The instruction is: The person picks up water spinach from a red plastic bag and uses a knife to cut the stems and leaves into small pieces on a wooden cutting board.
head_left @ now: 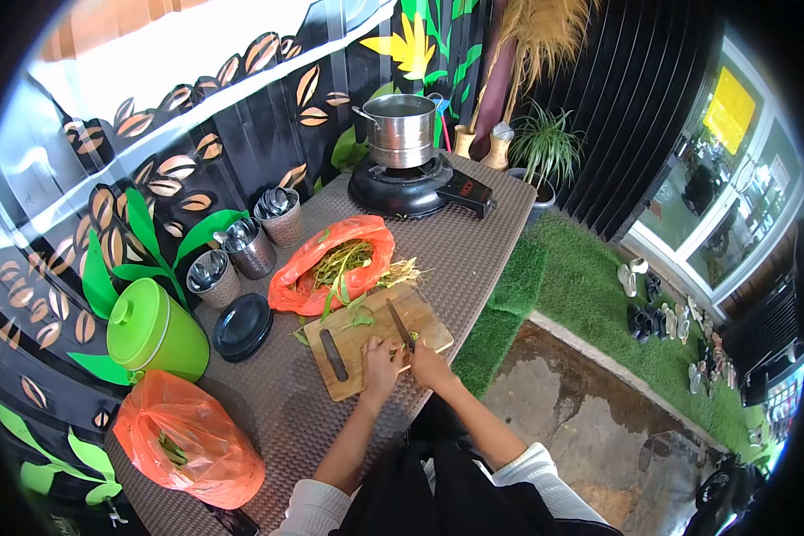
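My right hand (430,364) is closed around the handle of a kitchen knife (399,320), its blade pointing away from me over a wooden cutting board (344,386). Beside it, my left hand (381,364) is low over the board with its fingers bent around some greens, mostly hidden by the fingers. Chopped green bits (412,337) show by the blade. A few loose leaves (361,316) lie on the board's far part. Just behind the board, an orange plastic bag (371,234) lies with its mouth open, full of leafy green stems (344,261).
A steel pot (400,134) stands on a black portable stove (393,192) at the table's far end. Along the left are metal cutlery cups (248,250), dark plates (242,327), a lidded green container (163,335) and another orange bag (192,442). The table's edge runs to my right.
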The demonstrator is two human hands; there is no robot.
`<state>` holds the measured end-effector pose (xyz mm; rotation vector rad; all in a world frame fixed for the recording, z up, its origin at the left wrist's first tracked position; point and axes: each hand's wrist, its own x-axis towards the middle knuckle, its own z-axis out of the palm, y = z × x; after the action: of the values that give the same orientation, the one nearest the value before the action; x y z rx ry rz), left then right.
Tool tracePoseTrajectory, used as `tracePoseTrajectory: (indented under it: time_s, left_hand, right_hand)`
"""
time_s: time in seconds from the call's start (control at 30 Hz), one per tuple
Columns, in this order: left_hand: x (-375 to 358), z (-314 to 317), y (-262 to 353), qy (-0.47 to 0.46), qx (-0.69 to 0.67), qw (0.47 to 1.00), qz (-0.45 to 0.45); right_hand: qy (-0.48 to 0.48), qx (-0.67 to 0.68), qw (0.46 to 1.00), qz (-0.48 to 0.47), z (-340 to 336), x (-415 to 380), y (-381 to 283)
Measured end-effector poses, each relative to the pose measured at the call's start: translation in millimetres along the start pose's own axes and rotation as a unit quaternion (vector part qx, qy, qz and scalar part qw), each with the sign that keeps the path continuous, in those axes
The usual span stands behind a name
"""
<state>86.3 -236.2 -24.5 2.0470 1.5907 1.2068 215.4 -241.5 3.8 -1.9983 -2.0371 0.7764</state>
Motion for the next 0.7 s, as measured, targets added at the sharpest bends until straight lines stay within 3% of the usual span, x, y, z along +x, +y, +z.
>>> tracePoseTrajectory:
  time_s: [0.07, 0.13, 0.27, 0.33, 0.47, 0.53, 0.7]
  left_hand:
    - [4.7, 2.4, -1.8, 0.004, -0.006, 1.000, -0.027]
    - [8.5, 9.8, -8.5, -0.017, -0.175, 0.975, -0.136]
    - [7.4, 13.8, -14.1, -0.007, -0.151, 0.984, -0.094]
    - [7.5, 10.3, -8.1, 0.017, -0.132, 0.989, -0.066]
    - [7.2, 10.0, -6.4, 0.022, -0.157, 0.983, -0.090]
    - [5.9, 6.9, -3.0, 0.009, -0.160, 0.982, -0.100]
    - [2.2, 14.7, -13.9, 0.026, -0.135, 0.988, -0.078]
  right_hand:
    - [0.010, -0.010, 1.000, -0.007, 2.8, -11.2, -4.0]
    - [0.017, -0.016, 0.999, 0.033, 11.1, -18.4, -12.2]
    - [0.030, 0.018, 0.999, 0.037, 10.9, 0.6, -6.4]
    - [0.023, 0.027, 0.999, -0.016, 8.1, 7.4, 3.4]
    - [-0.006, -0.019, 1.000, -0.022, 16.0, -6.3, -1.0]
    - [0.023, 0.006, 0.998, 0.053, 9.7, -22.7, -23.3]
    - [0.014, 0.041, 0.999, 0.014, 5.8, 9.5, -3.4]
